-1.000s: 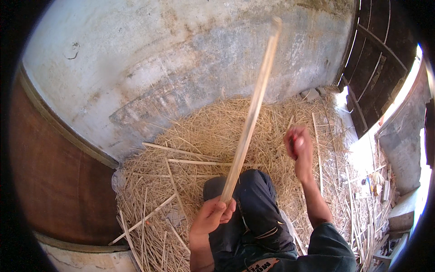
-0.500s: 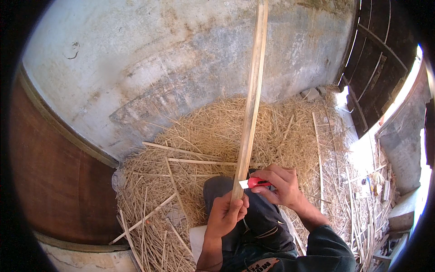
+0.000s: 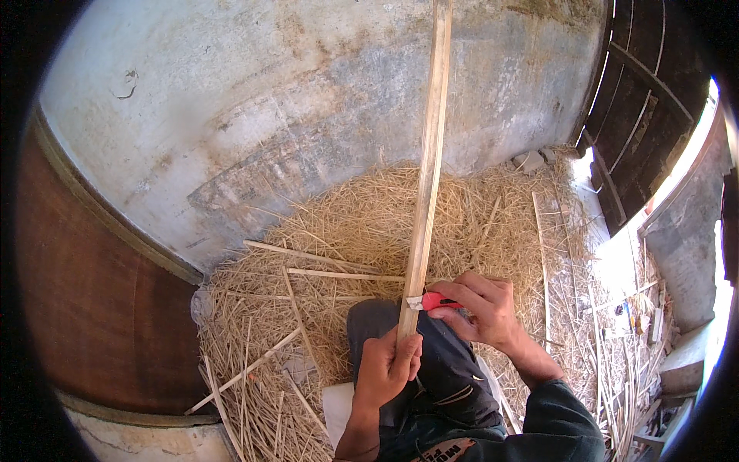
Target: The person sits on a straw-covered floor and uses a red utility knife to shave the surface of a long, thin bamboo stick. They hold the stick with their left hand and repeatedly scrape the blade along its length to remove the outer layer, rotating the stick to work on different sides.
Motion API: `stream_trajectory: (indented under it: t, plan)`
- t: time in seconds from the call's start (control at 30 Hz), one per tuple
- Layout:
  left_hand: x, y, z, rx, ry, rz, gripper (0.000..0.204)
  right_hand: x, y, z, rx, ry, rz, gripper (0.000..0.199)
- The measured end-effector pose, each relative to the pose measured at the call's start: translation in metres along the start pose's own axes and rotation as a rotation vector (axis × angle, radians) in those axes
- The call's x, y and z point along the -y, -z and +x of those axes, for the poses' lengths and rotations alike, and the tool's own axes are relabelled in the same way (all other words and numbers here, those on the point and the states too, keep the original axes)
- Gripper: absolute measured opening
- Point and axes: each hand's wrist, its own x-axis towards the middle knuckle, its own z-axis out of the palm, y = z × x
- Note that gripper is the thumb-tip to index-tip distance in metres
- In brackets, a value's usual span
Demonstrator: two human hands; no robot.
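A long, pale wooden strip rises from my lap toward the top of the view, leaning slightly right. Its lower end is wrapped by my left hand, thumb along the front. My right hand grips a red utility knife just above it. The knife's blade touches the strip's right edge, a short way above my left fist. My dark-trousered knee lies behind the strip's lower part.
Straw and thin shavings cover the floor, with several loose wooden strips on it. A stained plaster wall stands ahead. On the left is a brown panel; at right a dark plank door stands beside bright light.
The knife has shifted slightly up along the strip, its blade now lying against the wood's edge. My left hand keeps its hold, and the strip has barely moved.
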Motion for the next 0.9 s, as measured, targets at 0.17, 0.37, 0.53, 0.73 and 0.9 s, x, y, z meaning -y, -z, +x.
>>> stream_trajectory:
  t: [0.17, 0.37, 0.53, 0.73, 0.9]
  plan:
    - [-0.001, -0.004, -0.007, 0.01, 0.028, 0.023, 0.036, -0.011, 0.005, 0.006, -0.078, -0.044, -0.051, 0.032]
    - [-0.002, 0.0, -0.006, 0.018, 0.031, 0.06, 0.037, -0.011, 0.008, 0.008, -0.055, -0.029, -0.069, 0.028]
    - [0.01, -0.004, -0.017, 0.015, 0.065, 0.101, 0.038, -0.03, 0.008, 0.016, -0.198, -0.2, -0.05, 0.029]
    - [0.015, 0.001, -0.019, 0.04, 0.104, 0.119, 0.037, -0.036, 0.006, 0.014, -0.109, -0.196, -0.051, 0.029]
    - [0.013, 0.003, -0.022, 0.014, 0.09, 0.168, 0.037, -0.042, -0.001, 0.018, -0.123, -0.181, -0.011, 0.027]
